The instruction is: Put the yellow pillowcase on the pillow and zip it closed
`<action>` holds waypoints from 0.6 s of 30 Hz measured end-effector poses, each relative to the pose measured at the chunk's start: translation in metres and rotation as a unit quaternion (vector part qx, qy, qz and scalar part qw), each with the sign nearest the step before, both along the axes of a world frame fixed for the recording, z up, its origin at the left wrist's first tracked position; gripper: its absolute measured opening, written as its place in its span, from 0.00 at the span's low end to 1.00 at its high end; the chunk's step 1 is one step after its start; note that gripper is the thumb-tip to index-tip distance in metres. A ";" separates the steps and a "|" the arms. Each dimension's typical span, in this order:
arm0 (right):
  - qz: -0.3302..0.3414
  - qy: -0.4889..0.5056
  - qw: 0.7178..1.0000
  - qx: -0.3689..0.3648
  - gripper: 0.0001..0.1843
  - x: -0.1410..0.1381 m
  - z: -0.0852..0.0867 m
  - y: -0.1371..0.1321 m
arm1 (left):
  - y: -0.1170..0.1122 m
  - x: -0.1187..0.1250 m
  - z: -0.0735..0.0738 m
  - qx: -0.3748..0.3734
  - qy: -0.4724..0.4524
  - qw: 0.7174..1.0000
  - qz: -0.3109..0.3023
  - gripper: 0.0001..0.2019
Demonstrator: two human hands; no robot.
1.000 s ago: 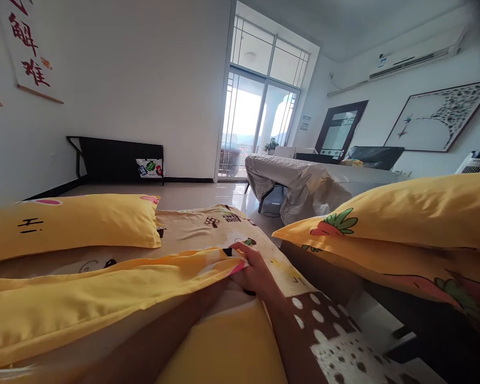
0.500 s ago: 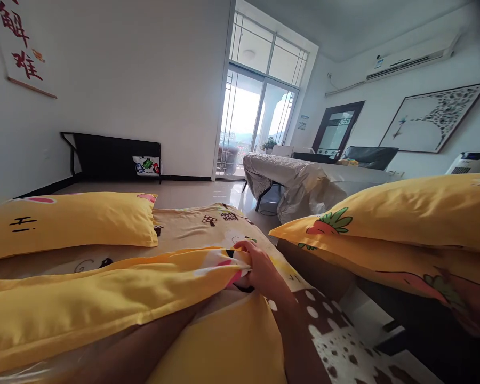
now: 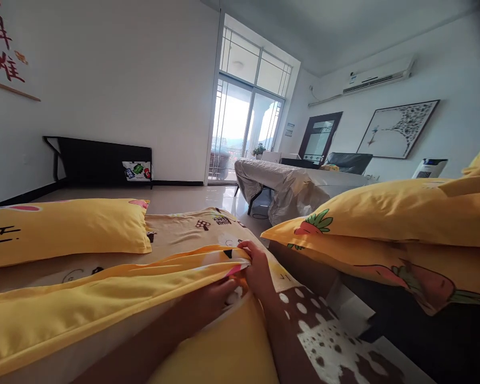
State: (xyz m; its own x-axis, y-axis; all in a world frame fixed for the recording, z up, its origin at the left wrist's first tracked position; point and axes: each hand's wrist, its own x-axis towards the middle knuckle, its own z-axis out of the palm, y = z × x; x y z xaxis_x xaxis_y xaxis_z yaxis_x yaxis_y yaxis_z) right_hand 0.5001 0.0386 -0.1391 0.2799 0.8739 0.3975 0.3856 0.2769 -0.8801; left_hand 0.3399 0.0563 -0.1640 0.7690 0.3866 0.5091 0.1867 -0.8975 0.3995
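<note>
Even tension seems best for the yellow pillowcase (image 3: pixel 144 282) above the beige blanket (image 3: pixel 186 226), with the right hand (image 3: pixel 260 269) clamped on its corner and the left hand (image 3: pixel 220 293) beneath, finger closure impossible to tell.

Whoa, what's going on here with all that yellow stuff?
Somebody's right hand is holding the far end of a yellow cloth. The left hand is tucked under the raised part of the cloth, close to the right one; I can't tell if it grips anything. A patterned blanket lies underneath. A yellow pillow rests on it further back, and carrot-print pillows are piled at the right.
</note>
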 end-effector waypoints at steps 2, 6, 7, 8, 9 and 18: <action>0.029 0.051 0.998 -0.019 0.18 0.000 0.001 -0.002 | -0.003 -0.004 0.002 0.044 -0.009 0.999 0.013 0.16; 0.058 0.070 0.995 -0.033 0.15 0.003 0.002 -0.003 | -0.006 -0.007 0.002 0.134 -0.029 0.991 -0.001 0.19; 0.066 0.072 0.995 -0.031 0.15 0.003 0.001 -0.003 | -0.006 -0.007 0.001 0.171 -0.029 0.985 -0.013 0.19; 0.076 0.075 0.994 -0.030 0.15 0.004 0.001 -0.003 | -0.005 -0.007 0.000 0.197 -0.026 0.980 -0.023 0.20; 0.085 0.078 0.993 -0.030 0.16 0.005 0.001 -0.003 | -0.004 -0.006 -0.002 0.212 -0.020 0.977 -0.031 0.20; 0.076 0.064 0.995 -0.013 0.14 0.003 -0.001 -0.001 | 0.015 0.009 -0.027 -0.035 -0.031 0.995 0.084 0.20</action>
